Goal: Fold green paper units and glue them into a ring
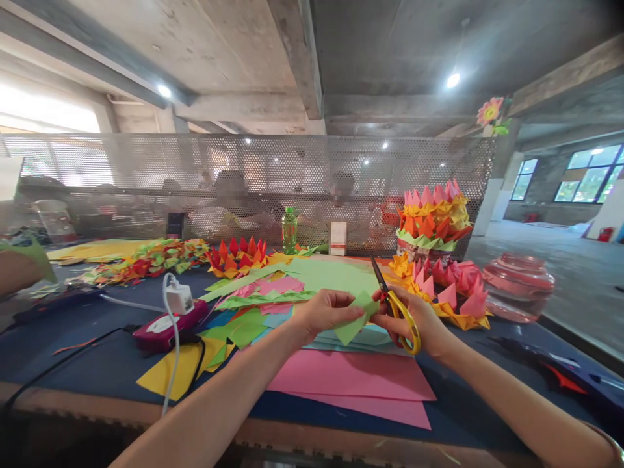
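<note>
Over the middle of the table, my left hand [324,315] pinches a small piece of light green paper [351,325]. Close on its right, my right hand [414,318] is closed around scissors [405,317] with yellow handles, their dark blades pointing up and away from the paper. The right fingertips are at the paper's right edge; whether they grip it too I cannot tell. Below both hands lie large pink sheets [351,377], with light blue sheets [336,341] above them. A big light green sheet [322,273] spreads out behind the hands.
Folded pink and yellow paper points [453,299] and a pink-tinted water jar [519,286] stand at right. A tiered paper piece [433,218] is behind. At left are a purple power strip [168,325] with cables and a heap of paper pieces [146,260]. A perforated metal screen [292,169] borders the table.
</note>
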Demonstrator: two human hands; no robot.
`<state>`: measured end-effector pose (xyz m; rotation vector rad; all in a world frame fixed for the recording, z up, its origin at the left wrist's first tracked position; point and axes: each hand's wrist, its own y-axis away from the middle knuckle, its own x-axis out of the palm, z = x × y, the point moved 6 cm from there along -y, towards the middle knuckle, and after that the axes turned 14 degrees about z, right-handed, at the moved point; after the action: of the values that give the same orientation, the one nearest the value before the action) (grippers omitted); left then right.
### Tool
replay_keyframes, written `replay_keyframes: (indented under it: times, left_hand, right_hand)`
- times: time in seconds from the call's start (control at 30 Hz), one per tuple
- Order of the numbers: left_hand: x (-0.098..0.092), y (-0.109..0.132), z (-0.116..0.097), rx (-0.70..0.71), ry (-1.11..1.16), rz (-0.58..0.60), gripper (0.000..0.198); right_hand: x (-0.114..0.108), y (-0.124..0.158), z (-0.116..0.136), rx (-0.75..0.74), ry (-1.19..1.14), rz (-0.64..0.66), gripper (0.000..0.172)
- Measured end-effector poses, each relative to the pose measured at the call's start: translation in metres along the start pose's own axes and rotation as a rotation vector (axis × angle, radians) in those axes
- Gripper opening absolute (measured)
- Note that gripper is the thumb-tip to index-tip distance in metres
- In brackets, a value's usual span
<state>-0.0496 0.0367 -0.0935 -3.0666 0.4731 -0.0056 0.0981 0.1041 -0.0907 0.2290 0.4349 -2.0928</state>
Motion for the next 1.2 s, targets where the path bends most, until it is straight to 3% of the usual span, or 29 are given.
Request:
replay_keyframes:
  times: [0.4,0.57,0.73,0.83,1.0,1.1,1.2]
  left_hand:
    - [-0.003,0.0,0.001,-0.008,-0.013,-0.028,0.052]
    - [-0.009,0.0,-0.004,0.034,0.011,-0.093,0.045]
    - [-0.026,0.002,-0.009,0.118,0.024,-0.262,0.03]
    - [-0.032,0.003,-0.01,0.142,0.027,-0.328,0.022]
    - [-0.032,0.003,-0.009,0.126,0.02,-0.337,0.018]
    - [-0.031,0.002,-0.008,0.115,0.014,-0.329,0.021]
    - [-0.03,0.0,-0.005,0.1,0.007,-0.31,0.024]
  right_hand:
    - [0.003,0.002,0.001,0.057,0.211,0.035,0.05]
    - [-0.019,0.005,0.006,0.123,0.545,-0.108,0.039]
    - [-0.043,0.008,0.008,0.228,0.919,-0.246,0.03]
    - [-0.049,0.012,0.003,0.316,1.058,-0.23,0.022]
    - [-0.066,0.02,-0.006,0.404,1.151,-0.136,0.009]
    - [-0.07,0.019,-0.005,0.332,1.115,-0.035,0.011]
    - [-0.056,0.012,0.004,0.168,1.055,0.015,0.02]
